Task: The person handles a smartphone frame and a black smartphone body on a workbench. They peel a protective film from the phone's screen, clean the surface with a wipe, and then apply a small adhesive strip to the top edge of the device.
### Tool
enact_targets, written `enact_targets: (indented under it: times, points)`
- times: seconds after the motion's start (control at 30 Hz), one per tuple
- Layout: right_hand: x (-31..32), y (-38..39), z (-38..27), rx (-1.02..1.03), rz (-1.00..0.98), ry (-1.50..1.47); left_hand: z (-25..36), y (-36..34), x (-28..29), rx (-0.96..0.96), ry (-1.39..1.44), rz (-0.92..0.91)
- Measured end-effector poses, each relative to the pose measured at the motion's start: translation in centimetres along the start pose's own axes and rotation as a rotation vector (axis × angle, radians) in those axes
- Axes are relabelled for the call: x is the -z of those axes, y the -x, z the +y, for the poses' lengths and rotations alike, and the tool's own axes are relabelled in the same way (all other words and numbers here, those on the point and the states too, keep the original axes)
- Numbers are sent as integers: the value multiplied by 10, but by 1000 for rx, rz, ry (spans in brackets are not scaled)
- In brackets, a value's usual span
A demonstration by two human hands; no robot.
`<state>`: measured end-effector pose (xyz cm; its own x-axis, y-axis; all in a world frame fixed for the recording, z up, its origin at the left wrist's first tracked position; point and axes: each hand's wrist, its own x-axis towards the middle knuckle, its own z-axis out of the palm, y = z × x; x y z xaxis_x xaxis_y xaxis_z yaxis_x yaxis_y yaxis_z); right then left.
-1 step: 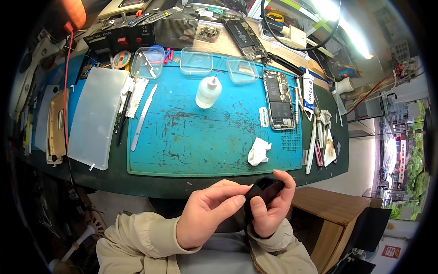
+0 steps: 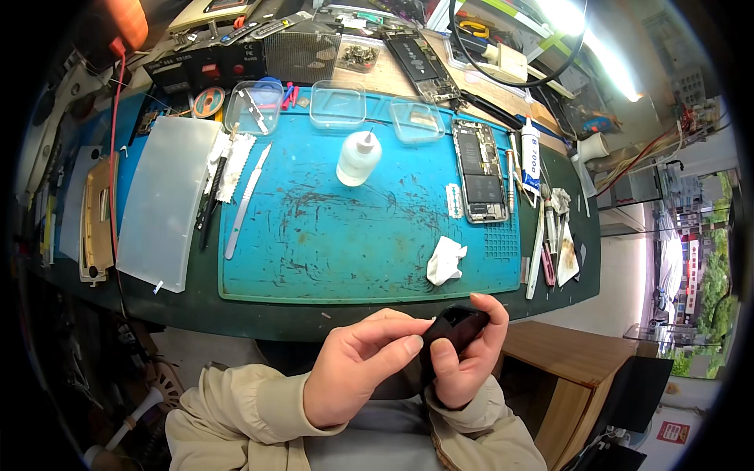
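Just off the near edge of the bench, my right hand (image 2: 463, 370) grips a glossy black phone (image 2: 462, 322), thumb across its face and fingers around the far side. My left hand (image 2: 355, 359) is closed at the phone's left edge, thumb and forefinger pinched together there; the other fingers are curled behind. Beyond the phone, a crumpled white tissue (image 2: 446, 261) lies on the blue mat (image 2: 338, 251). An opened phone (image 2: 479, 173) with its battery and inner parts showing rests at the mat's right, beside a razor blade (image 2: 455, 201).
A clear dropper bottle (image 2: 359, 161) stands mid-mat, with plastic boxes (image 2: 338, 106) behind. At left lie a scalpel-like tool (image 2: 249, 200), a black pen-shaped tool (image 2: 214, 188) and a translucent sheet (image 2: 165, 204). A glue tube (image 2: 531, 161) and brushes (image 2: 551, 224) lie right. A wooden cabinet (image 2: 558, 349) stands near right.
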<state>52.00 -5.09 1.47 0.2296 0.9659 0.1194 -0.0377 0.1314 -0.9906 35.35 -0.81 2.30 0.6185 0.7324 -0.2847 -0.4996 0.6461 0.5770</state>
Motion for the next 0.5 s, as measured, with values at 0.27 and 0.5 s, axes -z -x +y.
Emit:
enact_targets:
  times: [0.27, 0.5]
  points:
    - [3, 1, 6, 23, 12, 5, 0, 1, 1, -50, -77, -50]
    - [3, 3, 6, 77, 44, 99, 1, -2, -2, -86, -113, -23]
